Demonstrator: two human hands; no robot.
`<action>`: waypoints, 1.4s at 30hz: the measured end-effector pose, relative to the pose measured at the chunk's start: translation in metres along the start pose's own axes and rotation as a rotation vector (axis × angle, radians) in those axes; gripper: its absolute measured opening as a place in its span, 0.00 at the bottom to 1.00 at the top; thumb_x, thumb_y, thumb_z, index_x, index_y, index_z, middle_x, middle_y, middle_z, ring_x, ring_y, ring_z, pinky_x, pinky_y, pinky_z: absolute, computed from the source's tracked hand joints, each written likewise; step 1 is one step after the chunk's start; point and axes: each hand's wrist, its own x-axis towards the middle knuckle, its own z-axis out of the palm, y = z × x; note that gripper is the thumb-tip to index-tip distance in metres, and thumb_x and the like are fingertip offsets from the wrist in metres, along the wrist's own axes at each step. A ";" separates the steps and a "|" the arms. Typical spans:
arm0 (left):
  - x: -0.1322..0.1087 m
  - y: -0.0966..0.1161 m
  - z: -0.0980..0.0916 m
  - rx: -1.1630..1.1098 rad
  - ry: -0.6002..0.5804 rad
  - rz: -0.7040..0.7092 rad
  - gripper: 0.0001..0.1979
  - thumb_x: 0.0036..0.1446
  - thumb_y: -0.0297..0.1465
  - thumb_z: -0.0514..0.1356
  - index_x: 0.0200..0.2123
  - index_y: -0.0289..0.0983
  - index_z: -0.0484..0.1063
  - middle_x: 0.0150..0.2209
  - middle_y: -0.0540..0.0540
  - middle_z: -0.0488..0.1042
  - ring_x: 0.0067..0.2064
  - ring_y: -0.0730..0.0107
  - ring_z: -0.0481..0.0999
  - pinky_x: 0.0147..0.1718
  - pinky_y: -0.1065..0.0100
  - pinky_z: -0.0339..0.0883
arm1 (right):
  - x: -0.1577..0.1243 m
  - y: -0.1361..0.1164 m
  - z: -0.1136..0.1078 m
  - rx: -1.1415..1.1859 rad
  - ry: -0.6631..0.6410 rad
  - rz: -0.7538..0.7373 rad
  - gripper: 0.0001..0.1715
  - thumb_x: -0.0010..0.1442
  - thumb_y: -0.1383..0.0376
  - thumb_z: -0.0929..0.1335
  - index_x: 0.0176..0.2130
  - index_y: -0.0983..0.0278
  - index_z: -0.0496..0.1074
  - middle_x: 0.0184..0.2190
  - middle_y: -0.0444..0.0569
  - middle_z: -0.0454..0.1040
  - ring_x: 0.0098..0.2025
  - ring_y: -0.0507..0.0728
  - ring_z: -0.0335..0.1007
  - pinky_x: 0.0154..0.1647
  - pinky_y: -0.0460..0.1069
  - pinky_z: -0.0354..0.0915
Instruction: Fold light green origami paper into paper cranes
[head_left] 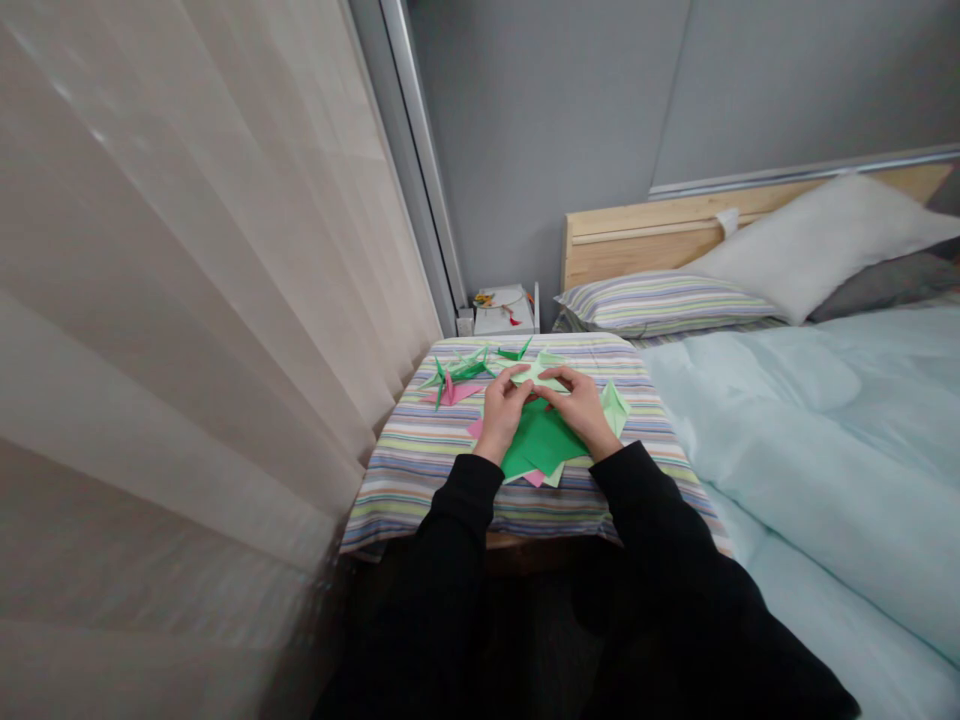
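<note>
Both my left hand and my right hand pinch a light green folded paper between them, fingertips close together at its lower edge. Beneath the hands lie flat green paper sheets, with pink and pale green corners showing from under them. Several folded green paper figures and a pink one stand to the left of my left hand. Another green figure is just behind the hands. A light green folded piece rests beside my right wrist.
A striped cloth covers the small table. Behind it is a white stand with small items on it. A pale curtain hangs at left; a bed with a light blue quilt and pillows is at right.
</note>
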 end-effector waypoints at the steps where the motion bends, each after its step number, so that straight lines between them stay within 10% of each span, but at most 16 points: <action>1: 0.001 -0.001 -0.001 0.004 0.007 -0.002 0.16 0.49 0.31 0.71 0.44 0.36 0.79 0.26 0.53 0.70 0.30 0.73 0.72 0.37 0.68 0.73 | 0.000 0.000 0.000 -0.010 0.003 -0.009 0.18 0.52 0.53 0.77 0.38 0.61 0.78 0.38 0.51 0.80 0.44 0.63 0.76 0.49 0.60 0.74; 23: 0.001 0.002 -0.005 0.102 0.122 0.086 0.15 0.44 0.31 0.74 0.38 0.36 0.83 0.20 0.56 0.66 0.24 0.77 0.58 0.27 0.71 0.55 | -0.005 -0.010 0.000 0.083 -0.049 -0.016 0.15 0.53 0.53 0.76 0.34 0.61 0.79 0.35 0.50 0.80 0.33 0.60 0.76 0.29 0.54 0.77; 42: 0.005 -0.007 -0.006 0.042 0.165 0.050 0.14 0.45 0.34 0.73 0.37 0.35 0.85 0.33 0.46 0.83 0.32 0.69 0.76 0.35 0.67 0.71 | 0.001 0.000 -0.001 0.122 0.064 0.030 0.18 0.47 0.50 0.79 0.29 0.60 0.79 0.29 0.48 0.81 0.28 0.59 0.78 0.32 0.53 0.76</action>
